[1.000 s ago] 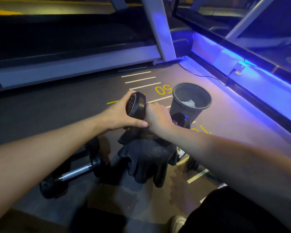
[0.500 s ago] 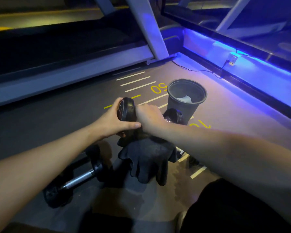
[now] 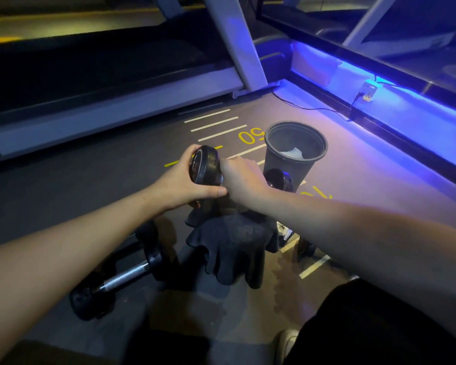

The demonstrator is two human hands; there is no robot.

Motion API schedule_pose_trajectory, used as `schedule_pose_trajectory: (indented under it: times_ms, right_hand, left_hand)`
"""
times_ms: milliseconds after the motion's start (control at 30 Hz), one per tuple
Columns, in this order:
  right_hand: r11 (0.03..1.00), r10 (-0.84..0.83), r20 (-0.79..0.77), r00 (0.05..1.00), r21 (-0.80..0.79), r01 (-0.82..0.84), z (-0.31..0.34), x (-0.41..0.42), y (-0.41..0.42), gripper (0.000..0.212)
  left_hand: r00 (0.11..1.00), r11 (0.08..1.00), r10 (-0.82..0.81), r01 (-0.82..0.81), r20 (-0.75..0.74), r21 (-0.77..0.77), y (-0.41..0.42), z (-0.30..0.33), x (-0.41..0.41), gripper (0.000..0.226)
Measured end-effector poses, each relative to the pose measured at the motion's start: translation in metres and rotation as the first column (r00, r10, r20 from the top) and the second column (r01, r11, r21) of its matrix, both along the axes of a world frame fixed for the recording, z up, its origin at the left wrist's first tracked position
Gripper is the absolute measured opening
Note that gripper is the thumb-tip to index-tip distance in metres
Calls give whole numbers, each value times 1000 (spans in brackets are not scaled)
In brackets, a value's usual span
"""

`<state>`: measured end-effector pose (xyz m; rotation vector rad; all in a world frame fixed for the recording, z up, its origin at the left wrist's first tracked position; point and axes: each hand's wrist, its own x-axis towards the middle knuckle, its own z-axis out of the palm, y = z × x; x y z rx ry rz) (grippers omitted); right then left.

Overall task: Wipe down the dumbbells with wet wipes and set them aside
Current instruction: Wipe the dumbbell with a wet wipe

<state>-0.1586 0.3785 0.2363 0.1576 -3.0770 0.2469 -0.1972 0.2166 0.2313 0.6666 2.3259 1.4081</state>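
Above gym floor (image 3: 63, 206), our left hand (image 3: 181, 187) grips dumbbell (image 3: 206, 164) end, right hand (image 3: 241, 177) rubs handle, grasp hidden; wipe unseen. Second dumbbell (image 3: 121, 277) lies beside; used wipe in bin (image 3: 274, 156). Midway, we judge.

both bare forearms reach forward and converge. the left hand (image 3: 187, 187) curls fingers and thumb around a dumbbell (image 3: 205, 165) head; the right hand (image 3: 241, 180) grips its middle, knuckles up, fingers hidden.

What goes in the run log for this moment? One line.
step: wiping | left hand: grips held dumbbell end | right hand: on handle | bin: behind | floor dumbbell: untouched
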Motion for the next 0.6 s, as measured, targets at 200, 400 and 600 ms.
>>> schedule_pose_trajectory:
  times_ms: [200,400,600]
  right_hand:
    - [980,53,58,997,-196,-41,7,-2,6,13]
    - [925,55,-1,998,-377,-51,6,3,8,18]
    - [876,170,126,977,-474,-91,9,2,14,19]
  left_hand:
    - [999,999,-33,33,6,37,2,2,2,92]
    - [996,999,-6,2,94,43,-3,-2,5,74]
    - [995,999,16,-19,103,32,-4,-3,3,78]
